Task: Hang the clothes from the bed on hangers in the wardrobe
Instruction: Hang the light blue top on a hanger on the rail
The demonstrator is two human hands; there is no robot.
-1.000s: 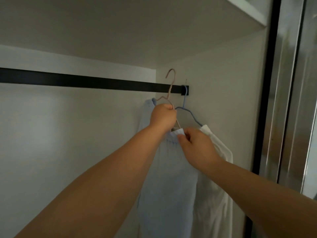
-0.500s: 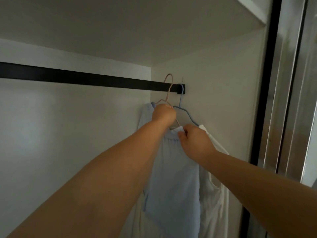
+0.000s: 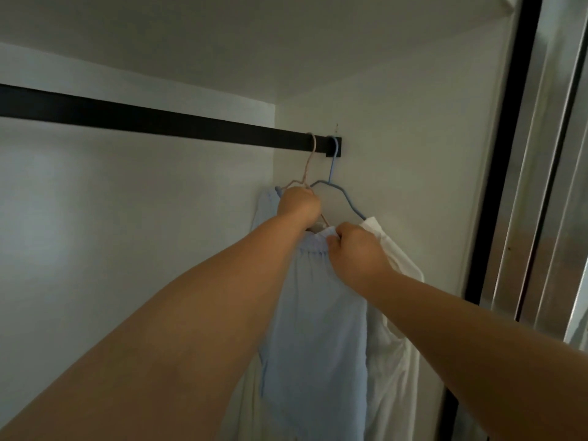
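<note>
Count, head view:
- Hangers: 2. One thin beige wire hanger (image 3: 308, 167) and one thin blue wire hanger (image 3: 338, 189), both hooked at the right end of the rail, centre of frame, side by side.
- Rails: 1. Flat black metal bar (image 3: 159, 119) running from the left edge to the right wall.
- Garments: 2. One pale blue gathered-top fabric piece (image 3: 315, 329), lower centre; one white shirt-like garment (image 3: 394, 268) just right of it.
- Hands: 2, both at the hangers. Left hand (image 3: 299, 205), right hand (image 3: 353, 246).
- Mirrored sliding doors: 1 visible, dark-framed (image 3: 560, 154), right edge.
</note>
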